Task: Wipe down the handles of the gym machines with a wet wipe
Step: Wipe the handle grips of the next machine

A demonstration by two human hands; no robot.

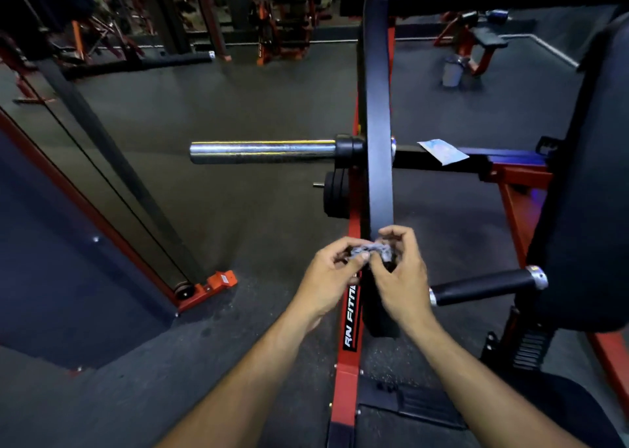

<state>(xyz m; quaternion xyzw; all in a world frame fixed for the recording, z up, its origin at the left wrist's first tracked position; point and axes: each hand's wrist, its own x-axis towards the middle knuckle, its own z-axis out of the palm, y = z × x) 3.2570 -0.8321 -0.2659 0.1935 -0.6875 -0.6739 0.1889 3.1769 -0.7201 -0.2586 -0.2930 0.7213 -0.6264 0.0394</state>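
From the head camera, the left hand (332, 270) and right hand (401, 272) met in front of the black lever arm (377, 134), each pinching one end of a crumpled wet wipe (369, 252) (its folds blurred, partly hidden by fingers). The black handle (486, 287) lay just right, untouched. A wipe packet (442, 151) rested farther off on the frame.

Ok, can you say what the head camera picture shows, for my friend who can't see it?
Two hands, left hand and right hand, pinch a crumpled grey wet wipe between them in front of a red and black gym machine. A black padded handle sticks out to the right, and a shiny steel bar lies farther away.
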